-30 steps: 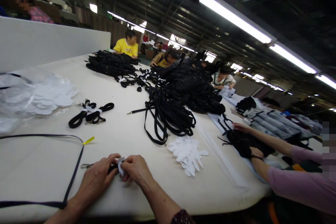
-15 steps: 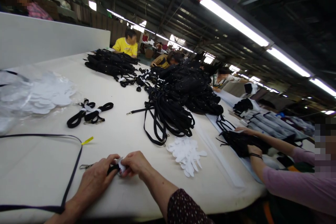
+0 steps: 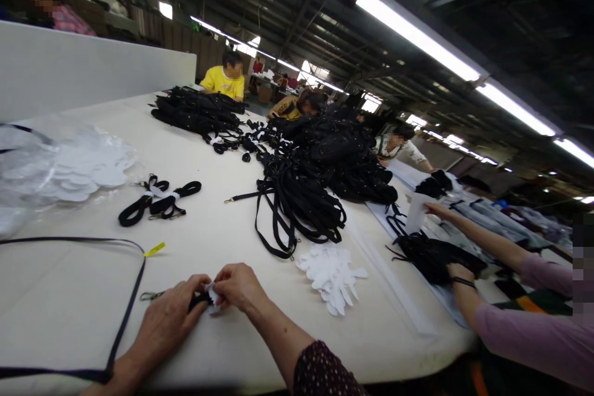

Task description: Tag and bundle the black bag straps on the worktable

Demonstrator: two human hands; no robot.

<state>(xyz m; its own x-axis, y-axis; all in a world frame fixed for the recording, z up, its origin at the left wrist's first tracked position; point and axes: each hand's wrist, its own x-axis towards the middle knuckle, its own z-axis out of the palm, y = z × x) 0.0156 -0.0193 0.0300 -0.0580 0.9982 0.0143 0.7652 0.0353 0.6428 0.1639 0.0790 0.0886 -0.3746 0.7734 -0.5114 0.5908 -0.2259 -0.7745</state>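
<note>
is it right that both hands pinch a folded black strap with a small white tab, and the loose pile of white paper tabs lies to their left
Not quite. In the head view the pile of white paper tabs lies to the right of the left hand and right hand, which do pinch the folded black strap with its small white tab.

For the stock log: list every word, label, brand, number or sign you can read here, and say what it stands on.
No readable text anywhere.
Yellow tag on the long black strap: any print too small to read.
White tab pinched between the left hand and right hand: looks blank.
White cut-out pieces on the table: blank.
Yellow shirt far off: print blurred.
</note>
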